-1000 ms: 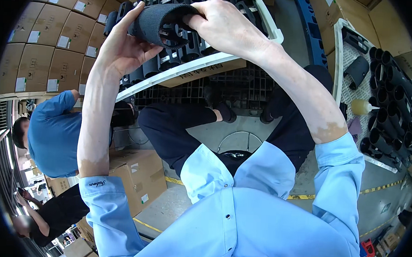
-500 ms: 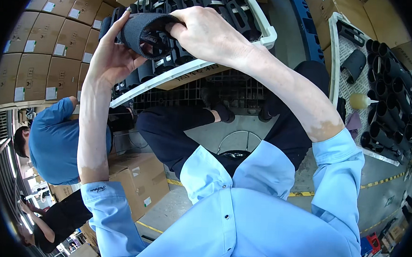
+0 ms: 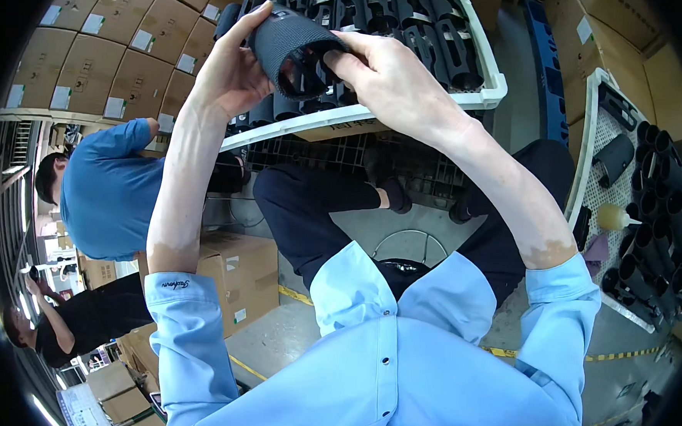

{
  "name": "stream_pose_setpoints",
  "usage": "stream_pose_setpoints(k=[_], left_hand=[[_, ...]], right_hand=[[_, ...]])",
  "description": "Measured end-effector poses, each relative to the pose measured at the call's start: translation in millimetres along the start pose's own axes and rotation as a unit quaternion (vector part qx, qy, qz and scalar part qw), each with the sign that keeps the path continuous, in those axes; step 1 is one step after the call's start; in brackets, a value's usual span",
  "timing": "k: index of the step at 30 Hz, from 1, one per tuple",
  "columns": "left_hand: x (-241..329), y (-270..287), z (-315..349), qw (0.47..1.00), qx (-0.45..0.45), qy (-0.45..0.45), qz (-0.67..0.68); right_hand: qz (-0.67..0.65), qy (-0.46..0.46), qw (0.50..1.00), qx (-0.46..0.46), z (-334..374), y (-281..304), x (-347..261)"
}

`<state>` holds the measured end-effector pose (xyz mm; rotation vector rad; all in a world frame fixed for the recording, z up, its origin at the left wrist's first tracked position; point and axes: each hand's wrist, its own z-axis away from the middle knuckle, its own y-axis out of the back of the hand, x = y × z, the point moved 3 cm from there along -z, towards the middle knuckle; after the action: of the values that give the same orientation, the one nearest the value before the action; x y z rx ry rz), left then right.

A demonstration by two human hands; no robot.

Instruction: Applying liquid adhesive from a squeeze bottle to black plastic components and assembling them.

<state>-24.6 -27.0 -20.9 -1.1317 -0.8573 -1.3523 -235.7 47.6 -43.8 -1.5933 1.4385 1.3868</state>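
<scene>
Both my hands hold a dark mesh-covered tube [image 3: 294, 41], which looks like a speaker sleeve, above the near edge of a white tray [image 3: 284, 127]. Its open end tilts down toward me, with black parts showing inside. My left hand [image 3: 231, 72] cups its left side, thumb and fingers around it. At the rim on the right, my right hand [image 3: 390, 77] pinches the edge, with the thumb at the opening. Rows of black plastic frames [image 3: 419, 43] and more dark tubes lie in the tray behind.
A second white tray [image 3: 601, 176] on the right carries several dark tubes [image 3: 657, 222], a yellowish squeeze bottle [image 3: 612, 217] and a purple cloth [image 3: 595, 249]. Stacked cartons [image 3: 134, 44] rise at left. A person in blue [image 3: 111, 189] sits nearby; another in black [image 3: 96, 323] is beyond.
The tube has turned, so more of its outer mesh and its opening face me. Both hands keep their hold. The whole view has shifted, moving the trays toward the right.
</scene>
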Motion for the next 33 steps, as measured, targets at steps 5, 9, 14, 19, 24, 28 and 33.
stream_pose_setpoints(k=[5,9,14,19,24,28,33], left_hand=[[5.6,-7.8,8.5,1.000,-0.004,-0.003,-0.006],[5.0,-10.2,7.9,1.000,0.009,0.004,-0.006],[4.6,-12.7,4.0,0.999,0.053,-0.003,0.008],[7.3,-26.9,-2.6,0.999,-0.022,0.030,-0.039],[5.6,-28.2,-4.3,0.997,0.004,0.041,-0.058],[2.5,-25.2,-12.9,0.998,-0.004,-0.016,-0.054],[1.9,-25.7,-15.3,0.999,0.001,0.012,-0.040]], right_hand=[[-0.005,-0.028,1.000,-0.013,-7.3,-3.2,9.4],[-0.019,-0.043,0.999,-0.010,-7.4,-2.4,13.9],[0.037,-0.013,0.995,0.091,-12.0,-7.1,9.9],[0.073,-0.048,0.976,0.200,-22.0,-20.5,20.7],[-0.087,-0.088,0.961,0.248,-24.4,-24.2,36.4],[-0.102,-0.134,0.952,0.256,-23.6,-26.8,44.5],[-0.125,-0.073,0.958,0.248,-17.2,-23.9,45.1]])
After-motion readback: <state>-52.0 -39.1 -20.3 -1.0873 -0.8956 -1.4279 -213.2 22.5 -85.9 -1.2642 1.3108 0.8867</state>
